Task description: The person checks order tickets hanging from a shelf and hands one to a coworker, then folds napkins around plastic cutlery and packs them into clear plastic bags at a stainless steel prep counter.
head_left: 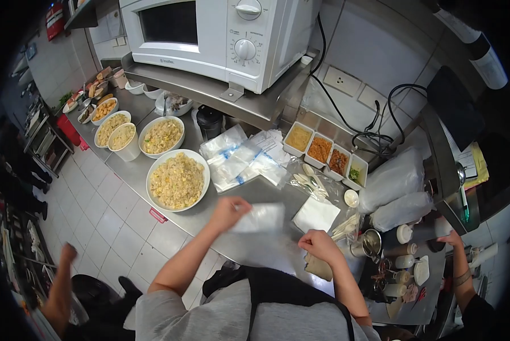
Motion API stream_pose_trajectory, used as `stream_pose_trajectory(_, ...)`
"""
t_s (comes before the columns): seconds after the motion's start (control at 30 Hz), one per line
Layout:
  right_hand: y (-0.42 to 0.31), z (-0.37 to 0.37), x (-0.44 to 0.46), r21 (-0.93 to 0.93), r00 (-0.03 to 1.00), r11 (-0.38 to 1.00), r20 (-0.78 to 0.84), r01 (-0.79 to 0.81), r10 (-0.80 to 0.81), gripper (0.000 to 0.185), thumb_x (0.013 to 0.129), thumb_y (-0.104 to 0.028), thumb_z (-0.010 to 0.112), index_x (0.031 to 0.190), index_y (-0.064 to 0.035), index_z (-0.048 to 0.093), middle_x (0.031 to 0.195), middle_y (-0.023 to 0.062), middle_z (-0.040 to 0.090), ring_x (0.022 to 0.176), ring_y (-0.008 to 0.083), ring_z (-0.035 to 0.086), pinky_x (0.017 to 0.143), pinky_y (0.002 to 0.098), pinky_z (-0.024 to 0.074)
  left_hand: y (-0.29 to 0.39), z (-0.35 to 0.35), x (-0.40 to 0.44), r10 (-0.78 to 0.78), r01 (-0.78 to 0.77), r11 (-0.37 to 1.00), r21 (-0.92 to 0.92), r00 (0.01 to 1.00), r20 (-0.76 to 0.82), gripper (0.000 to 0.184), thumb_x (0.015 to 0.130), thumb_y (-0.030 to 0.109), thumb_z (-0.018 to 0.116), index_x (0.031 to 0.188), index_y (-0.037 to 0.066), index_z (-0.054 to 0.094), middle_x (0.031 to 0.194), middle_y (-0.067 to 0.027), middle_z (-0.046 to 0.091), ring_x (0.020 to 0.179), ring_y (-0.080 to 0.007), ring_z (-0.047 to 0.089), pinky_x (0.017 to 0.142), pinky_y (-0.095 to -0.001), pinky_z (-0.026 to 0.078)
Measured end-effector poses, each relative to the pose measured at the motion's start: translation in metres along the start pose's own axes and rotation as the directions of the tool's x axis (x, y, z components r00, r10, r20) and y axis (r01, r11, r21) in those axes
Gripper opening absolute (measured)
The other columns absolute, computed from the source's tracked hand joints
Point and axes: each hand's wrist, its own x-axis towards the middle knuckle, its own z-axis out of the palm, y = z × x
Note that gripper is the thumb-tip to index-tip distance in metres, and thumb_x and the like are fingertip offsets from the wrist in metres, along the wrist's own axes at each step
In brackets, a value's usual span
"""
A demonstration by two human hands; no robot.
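My left hand (231, 213) pinches a small clear plastic bag (260, 218), blurred by motion, above the steel counter. My right hand (319, 248) has its fingers curled together, and whatever they may hold is hidden. Just below it lies a folded brown cloth (318, 268). A stack of white paper napkins (316, 215) sits between and beyond my hands. Beyond my left hand is a large white bowl of fried rice (178, 179). Several packs of clear bags (238, 158) lie spread behind the held bag.
A microwave (215, 40) stands on a shelf above the counter. Four-sided condiment tubs (320, 149) line the back, with plastic cutlery (312, 181) in front. More rice bowls (162, 136) stand left. Other people's arms (56, 290) show at both sides; bottles (404, 234) crowd the right.
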Motion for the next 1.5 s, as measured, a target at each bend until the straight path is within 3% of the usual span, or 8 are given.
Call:
stream_pose_trajectory(0.13, 0.019, -0.003, -0.003, 0.132, 0.979, 0.974, -0.052, -0.187, 0.195, 0.013, 0.077, -0.013, 0.063, 0.084, -0.0032, 0.068, 0.08, 0.0142, 0.063, 0.071, 0.0306, 0.061, 0.065, 0.0373, 0.0475, -0.01, -0.04, 0.085, -0.135, 0.12, 0.99, -0.069, 0.953, -0.27, 0.018, 0.082, 0.02, 0.068, 0.087, 0.002, 0.07, 0.073, -0.0035, 0.066, 0.066, -0.0057, 0.054, 0.063, -0.0238, 0.045)
stream_pose_trajectory(0.27, 0.055, -0.003, 0.022, -0.047, 0.894, 0.976, -0.414, -0.211, 0.173, 0.012, 0.079, -0.008, 0.06, 0.085, -0.0021, 0.068, 0.085, 0.016, 0.064, 0.078, 0.0318, 0.062, 0.071, 0.0383, 0.0487, -0.008, -0.044, 0.143, 0.27, 0.131, 0.807, 0.576, 0.785, -0.557, 0.038, 0.085, 0.034, 0.06, 0.112, 0.007, 0.059, 0.111, -0.0166, 0.059, 0.102, -0.0353, 0.057, 0.082, -0.0428, 0.045)
stream_pose_trajectory(0.57, 0.121, -0.015, 0.08, -0.042, 0.649, 0.847, -0.662, -0.531, 0.374, 0.018, 0.075, -0.003, 0.051, 0.089, -0.0043, 0.062, 0.094, 0.0155, 0.058, 0.089, 0.0355, 0.056, 0.076, 0.0452, 0.0457, -0.022, 0.073, 0.085, 0.284, -0.298, 0.93, 0.214, 0.954, 0.095, 0.049, 0.076, 0.017, 0.064, 0.123, 0.008, 0.051, 0.134, -0.0183, 0.04, 0.122, -0.0358, 0.041, 0.1, -0.0546, 0.03)
stream_pose_trajectory(0.77, 0.139, -0.019, 0.093, -0.085, 0.632, 0.913, -0.747, -0.399, 0.206, 0.015, 0.075, -0.006, 0.054, 0.084, -0.0087, 0.066, 0.088, 0.015, 0.058, 0.088, 0.0348, 0.055, 0.076, 0.0441, 0.0459, -0.014, 0.1, 0.065, 0.118, -0.1, 0.803, 0.587, 0.993, 0.008, 0.072, 0.078, 0.024, 0.06, 0.142, 0.013, 0.027, 0.15, -0.0175, 0.012, 0.138, -0.0375, 0.012, 0.104, -0.0618, 0.016)
stream_pose_trajectory(0.97, 0.183, -0.014, 0.09, 0.095, 0.746, 0.913, -0.548, -0.396, 0.38, 0.019, 0.077, -0.01, 0.053, 0.087, -0.0106, 0.07, 0.088, 0.0156, 0.059, 0.083, 0.0342, 0.058, 0.076, 0.041, 0.047, -0.037, 0.076, 0.117, 0.204, -0.124, 0.545, 0.829, 0.979, 0.012, 0.054, 0.08, 0.026, 0.058, 0.131, 0.015, 0.045, 0.147, -0.0102, 0.024, 0.137, -0.0327, 0.019, 0.106, -0.0606, 0.015)
stream_pose_trajectory(1.2, 0.194, -0.005, 0.094, 0.236, 0.679, 0.895, -0.585, -0.379, 0.443, 0.024, 0.081, -0.008, 0.051, 0.1, -0.0068, 0.067, 0.089, 0.0172, 0.061, 0.083, 0.0306, 0.061, 0.077, 0.0345, 0.0481, -0.024, 0.048, 0.145, 0.587, -0.618, 0.565, 0.546, 0.767, 0.26, 0.024, 0.082, 0.02, 0.059, 0.105, 0.016, 0.064, 0.116, -0.0053, 0.059, 0.116, -0.0218, 0.051, 0.105, -0.0485, 0.029)
stream_pose_trajectory(1.3, 0.223, 0.003, 0.099, 0.295, 0.677, 0.898, -0.59, -0.326, 0.44, 0.023, 0.08, -0.013, 0.055, 0.098, -0.0083, 0.068, 0.087, 0.0165, 0.06, 0.083, 0.0322, 0.06, 0.077, 0.0371, 0.0474, 0.012, 0.032, 0.145, 0.311, -0.325, 0.904, 0.277, 0.946, 0.094, 0.02, 0.083, 0.019, 0.058, 0.101, 0.013, 0.065, 0.103, -0.012, 0.064, 0.101, -0.0245, 0.06, 0.09, -0.0406, 0.045)
stream_pose_trajectory(1.5, 0.141, -0.014, 0.084, -0.034, 0.675, 0.87, -0.646, -0.492, 0.357, 0.021, 0.076, -0.022, 0.065, 0.093, -0.011, 0.07, 0.094, 0.0115, 0.054, 0.095, 0.0304, 0.05, 0.084, 0.0419, 0.0394, 0.019, -0.027, 0.164, 0.211, -0.094, 0.748, 0.657, 0.972, -0.101, 0.029, 0.087, 0.025, 0.052, 0.107, 0.005, 0.06, 0.113, -0.0185, 0.058, 0.109, -0.0308, 0.053, 0.091, -0.0449, 0.04)
